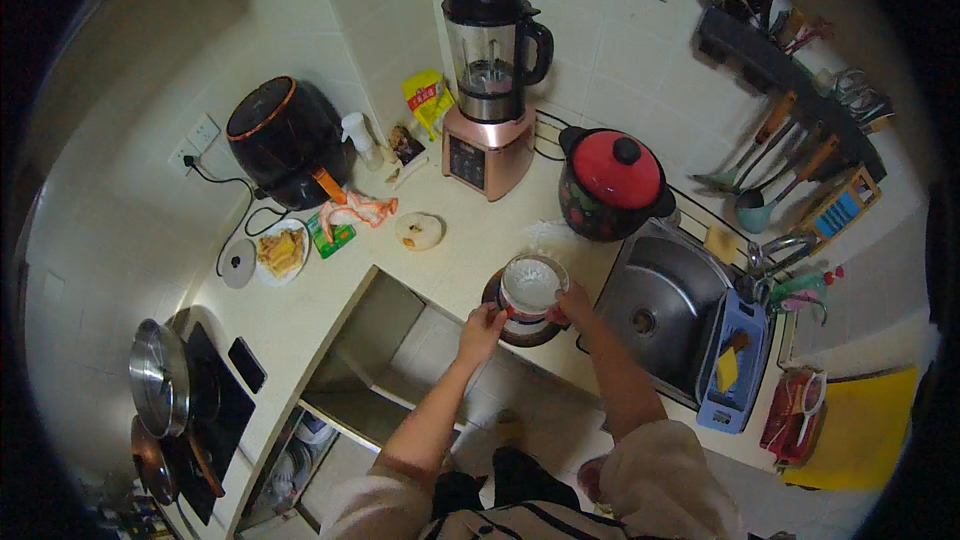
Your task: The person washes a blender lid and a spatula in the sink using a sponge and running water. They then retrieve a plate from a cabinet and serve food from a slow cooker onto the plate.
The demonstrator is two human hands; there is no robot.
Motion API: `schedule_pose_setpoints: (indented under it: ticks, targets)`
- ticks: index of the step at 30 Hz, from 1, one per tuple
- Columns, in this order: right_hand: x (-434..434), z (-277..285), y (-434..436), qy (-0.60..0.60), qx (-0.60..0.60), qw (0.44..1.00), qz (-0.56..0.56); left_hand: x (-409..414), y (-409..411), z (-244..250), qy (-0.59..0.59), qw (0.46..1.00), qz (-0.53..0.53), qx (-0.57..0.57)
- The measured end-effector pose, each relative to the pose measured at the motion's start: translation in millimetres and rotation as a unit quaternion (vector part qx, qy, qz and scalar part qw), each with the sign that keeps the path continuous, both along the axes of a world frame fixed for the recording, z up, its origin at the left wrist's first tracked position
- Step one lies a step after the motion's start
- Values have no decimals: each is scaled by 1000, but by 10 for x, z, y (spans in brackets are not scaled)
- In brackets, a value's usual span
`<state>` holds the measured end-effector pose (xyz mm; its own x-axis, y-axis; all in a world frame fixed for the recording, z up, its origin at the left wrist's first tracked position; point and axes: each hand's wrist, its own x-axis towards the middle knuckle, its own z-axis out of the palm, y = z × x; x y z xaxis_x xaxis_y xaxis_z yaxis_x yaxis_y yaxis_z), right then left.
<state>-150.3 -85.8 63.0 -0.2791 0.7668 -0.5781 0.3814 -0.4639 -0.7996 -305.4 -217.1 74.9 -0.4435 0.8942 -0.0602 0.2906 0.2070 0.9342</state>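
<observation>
A round bowl [535, 283] with whitish contents is between my two hands, above a dark-rimmed round base [525, 331] at the counter's front edge. My left hand [484, 328] is at the bowl's lower left, fingers bent against its side. My right hand [571, 305] grips the bowl's right side. Whether the bowl rests on the base or is lifted off it I cannot tell. Behind it, on the counter, is a patch of white powder or liquid [546, 231]. A pink-based blender [489, 142] stands farther back.
A lidded pot with a red lid [613, 169] stands beside the steel sink [660, 307]. A pale round item [419, 231], a plate of food [283, 253] and an air fryer [285, 142] are to the left. Below the counter's front, a cabinet [360, 345] stands open.
</observation>
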Motion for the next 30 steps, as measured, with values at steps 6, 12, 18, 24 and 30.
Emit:
schedule_pose_setpoints:
  ticks: [6,12,18,24,30]
  targets:
    - [89,199,-118,84,21,995,-39,-7,241,-410,-23,996,-36,-77]
    - [518,466,-238,147,11,982,-119,69,373,-155,16,977,-65,-204]
    - [1320,-89,-187,535,-351,735,-227,43,462,-425,-87,963,-29,-252]
    - [1512,38,-412,664,-503,482,-272,45,444,-539,12,980,-4,-197]
    - [1560,-166,-492,672,-539,461,-215,245,454,111,178,970,46,-160]
